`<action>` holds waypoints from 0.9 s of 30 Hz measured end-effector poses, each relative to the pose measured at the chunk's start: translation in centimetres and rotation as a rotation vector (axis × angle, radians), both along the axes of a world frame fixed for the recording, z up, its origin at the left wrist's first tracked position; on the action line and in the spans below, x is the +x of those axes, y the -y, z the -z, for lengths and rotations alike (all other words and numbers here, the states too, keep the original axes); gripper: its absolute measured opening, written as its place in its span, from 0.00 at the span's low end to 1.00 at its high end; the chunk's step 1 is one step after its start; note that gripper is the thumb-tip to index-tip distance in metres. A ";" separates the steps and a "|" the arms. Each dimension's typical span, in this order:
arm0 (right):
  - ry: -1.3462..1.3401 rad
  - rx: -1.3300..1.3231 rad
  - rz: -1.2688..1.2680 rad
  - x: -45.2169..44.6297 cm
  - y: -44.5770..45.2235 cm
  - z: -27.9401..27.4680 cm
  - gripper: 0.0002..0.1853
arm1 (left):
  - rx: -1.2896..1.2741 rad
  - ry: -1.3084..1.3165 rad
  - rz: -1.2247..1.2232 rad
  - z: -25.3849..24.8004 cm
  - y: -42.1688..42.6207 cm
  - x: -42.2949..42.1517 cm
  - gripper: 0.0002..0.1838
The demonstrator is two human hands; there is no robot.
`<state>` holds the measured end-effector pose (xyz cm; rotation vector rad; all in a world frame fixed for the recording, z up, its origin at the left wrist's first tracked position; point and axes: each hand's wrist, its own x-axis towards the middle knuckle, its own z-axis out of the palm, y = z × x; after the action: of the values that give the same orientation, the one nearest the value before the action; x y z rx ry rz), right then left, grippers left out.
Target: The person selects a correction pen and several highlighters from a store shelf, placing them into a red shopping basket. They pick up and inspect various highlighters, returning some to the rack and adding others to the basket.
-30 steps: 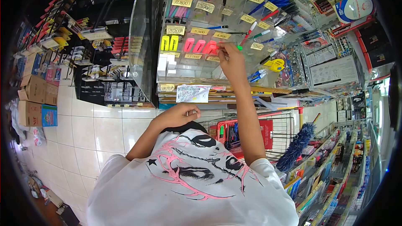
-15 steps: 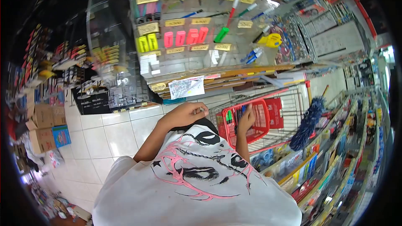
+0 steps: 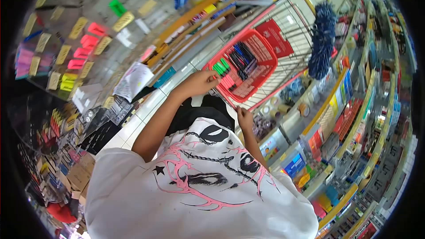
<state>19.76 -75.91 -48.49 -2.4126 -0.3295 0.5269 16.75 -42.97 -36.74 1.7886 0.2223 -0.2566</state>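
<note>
My left hand [image 3: 201, 83] is closed at the near left rim of a red basket [image 3: 266, 49]. A bit of red shows at its fingertips; whether it is held is unclear. Inside the basket lie green markers [image 3: 221, 66], pink markers [image 3: 228, 81] and a bunch of dark pens [image 3: 241, 59]. The basket sits in a wire shopping cart [image 3: 288, 23] with a red panel [image 3: 274, 38]. Lower right of the basket, my right hand [image 3: 244, 117] is closed at the near edge of the cart.
A clear display rack with price tags [image 3: 78, 28] is at upper left, holding pink [image 3: 90, 41], yellow [image 3: 67, 82] and green [image 3: 117, 7] markers. A blue fluffy duster [image 3: 322, 42] stands beside the cart. Stocked shelves [image 3: 349, 119] run along the right. Cardboard boxes [image 3: 81, 172] are at lower left.
The view has turned toward the cart, and the rack has shifted left. My right hand went from the pink markers into the basket, then to the cart's near edge. Pink markers now show in the basket.
</note>
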 end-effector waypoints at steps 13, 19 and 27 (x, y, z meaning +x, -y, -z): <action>-0.279 0.028 -0.302 14.4 -3.9 7.9 0.10 | 0.776 0.248 -0.241 16.7 12.3 5.8 0.06; -0.380 -0.231 -0.339 17.7 -4.4 22.1 0.21 | 0.808 0.188 -0.142 17.6 11.8 5.0 0.09; -0.239 -0.472 -0.477 15.1 -4.8 29.7 0.26 | 0.808 0.216 -0.165 17.6 11.8 5.2 0.07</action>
<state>34.83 -71.15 -78.20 -2.6743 -0.7533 1.2108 21.92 -54.76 -54.36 2.5579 0.3476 0.1796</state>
